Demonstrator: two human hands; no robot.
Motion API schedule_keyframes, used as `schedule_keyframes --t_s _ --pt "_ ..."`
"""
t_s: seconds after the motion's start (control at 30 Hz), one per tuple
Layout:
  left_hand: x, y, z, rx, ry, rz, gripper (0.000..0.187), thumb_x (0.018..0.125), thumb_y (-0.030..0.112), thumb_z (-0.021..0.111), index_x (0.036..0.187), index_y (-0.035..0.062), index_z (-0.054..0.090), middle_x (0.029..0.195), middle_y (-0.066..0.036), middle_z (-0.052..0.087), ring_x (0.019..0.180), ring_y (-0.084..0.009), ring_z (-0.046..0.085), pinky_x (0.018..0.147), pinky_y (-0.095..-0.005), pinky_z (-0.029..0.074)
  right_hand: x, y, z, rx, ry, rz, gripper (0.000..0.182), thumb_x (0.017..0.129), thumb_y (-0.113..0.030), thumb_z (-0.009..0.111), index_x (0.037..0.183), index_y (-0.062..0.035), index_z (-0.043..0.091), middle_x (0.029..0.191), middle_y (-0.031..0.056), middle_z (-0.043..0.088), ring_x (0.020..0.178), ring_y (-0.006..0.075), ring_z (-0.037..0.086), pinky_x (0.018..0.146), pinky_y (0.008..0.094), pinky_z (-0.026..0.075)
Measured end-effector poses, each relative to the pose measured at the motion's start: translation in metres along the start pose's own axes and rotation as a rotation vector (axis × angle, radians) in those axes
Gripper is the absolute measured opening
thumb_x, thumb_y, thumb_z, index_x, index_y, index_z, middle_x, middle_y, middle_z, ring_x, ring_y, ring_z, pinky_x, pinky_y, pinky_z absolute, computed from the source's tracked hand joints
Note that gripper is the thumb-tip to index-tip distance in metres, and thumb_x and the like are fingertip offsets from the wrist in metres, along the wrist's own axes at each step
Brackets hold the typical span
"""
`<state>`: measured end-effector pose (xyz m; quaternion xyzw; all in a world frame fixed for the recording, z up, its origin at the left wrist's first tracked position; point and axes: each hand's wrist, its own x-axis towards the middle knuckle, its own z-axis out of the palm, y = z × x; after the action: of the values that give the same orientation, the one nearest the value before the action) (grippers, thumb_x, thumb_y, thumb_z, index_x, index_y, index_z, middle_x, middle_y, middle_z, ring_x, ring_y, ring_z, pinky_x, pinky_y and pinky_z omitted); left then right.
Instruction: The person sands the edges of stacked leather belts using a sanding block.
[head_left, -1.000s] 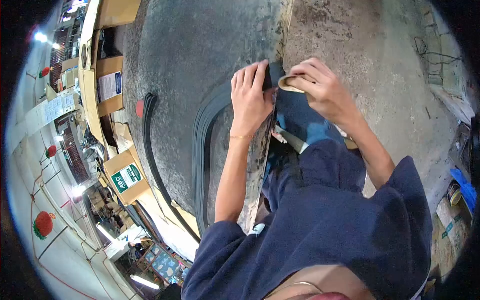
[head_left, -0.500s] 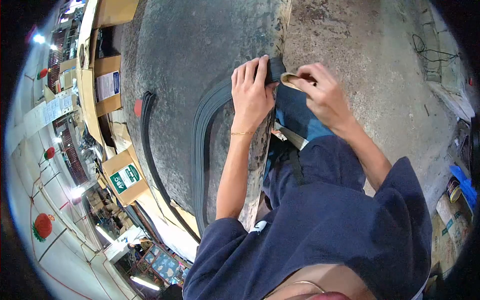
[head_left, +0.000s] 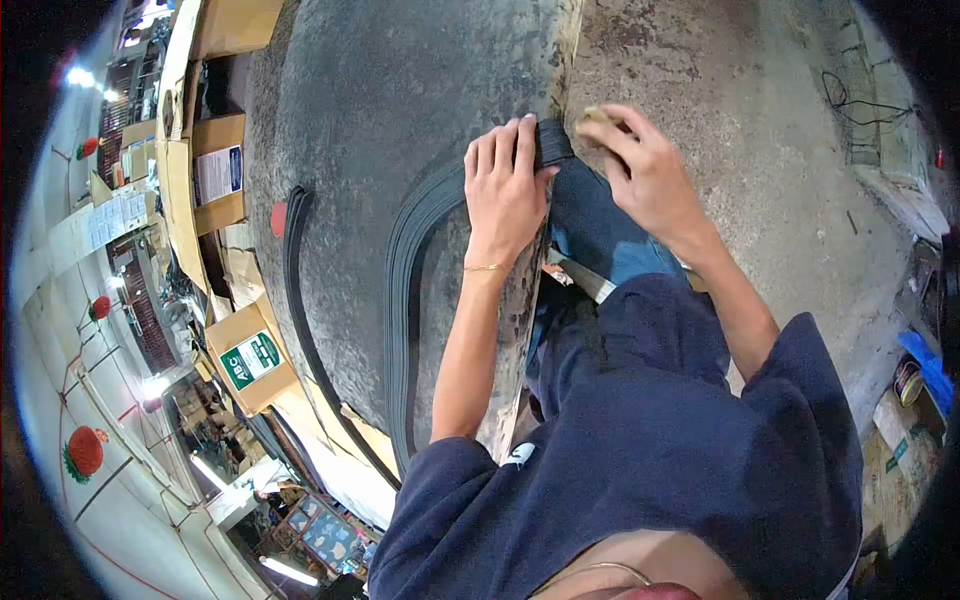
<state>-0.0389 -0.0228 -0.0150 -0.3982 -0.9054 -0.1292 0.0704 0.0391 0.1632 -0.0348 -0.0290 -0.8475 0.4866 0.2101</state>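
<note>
Now your right hand (head_left: 648,175), pinching the tan pad (head_left: 594,114), has shifted clear, exposing ends of the black strips (head_left: 401,270) your left hand (head_left: 505,192) clamps.

Carton (head_left: 234,328), brown, bearing a green-and-white label (head_left: 250,360) marked ABC. Strawberry ornament (head_left: 86,450), red, at far left. Paper sheets (head_left: 118,216), white, printed, above it. Light tube (head_left: 289,571), lit, lower left. Blue plastic (head_left: 926,376), crumpled, at the right edge.

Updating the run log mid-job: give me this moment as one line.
left hand: grips dark strip bundle at edge of worktable | right hand: holds tan piece beside bundle's end
</note>
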Motion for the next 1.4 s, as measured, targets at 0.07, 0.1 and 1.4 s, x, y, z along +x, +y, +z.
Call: schedule_keyframes --t_s 0.07,0.1,1.4 --pt "-0.002 -0.001 0.000 0.053 0.004 0.034 0.062 0.089 0.025 0.068 0.143 -0.0015 0.050 0.131 -0.016 0.058 0.119 -0.0365 0.054 0.105 -0.0496 0.040 0.004 0.006 0.002 0.020 0.019 -0.002 0.032 0.087 0.001 0.064 0.116 -0.0072 0.070 0.119 0.0138 0.067 0.106 0.0370 0.067 0.090 0.0420 0.056" --pt "-0.002 -0.003 0.001 0.058 0.008 0.036 0.062 0.089 0.025 0.068 0.143 -0.0015 0.050 0.131 -0.016 0.058 0.119 -0.0365 0.054 0.105 -0.0496 0.040 0.007 0.009 0.002 0.032 0.038 -0.008 0.032 0.087 0.001 0.064 0.117 -0.0064 0.069 0.118 0.0142 0.068 0.106 0.0375 0.067 0.090 0.0416 0.056" --pt "-0.001 0.000 0.006 0.049 0.052 0.015 0.055 0.091 0.029 0.064 0.136 -0.0005 0.054 0.126 -0.017 0.059 0.117 -0.0374 0.055 0.103 -0.0496 0.040 0.010 0.015 0.002 0.109 -0.160 -0.178 0.035 0.082 0.002 0.062 0.108 -0.0150 0.080 0.102 0.0076 0.071 0.095 0.0277 0.070 0.082 0.0385 0.058"
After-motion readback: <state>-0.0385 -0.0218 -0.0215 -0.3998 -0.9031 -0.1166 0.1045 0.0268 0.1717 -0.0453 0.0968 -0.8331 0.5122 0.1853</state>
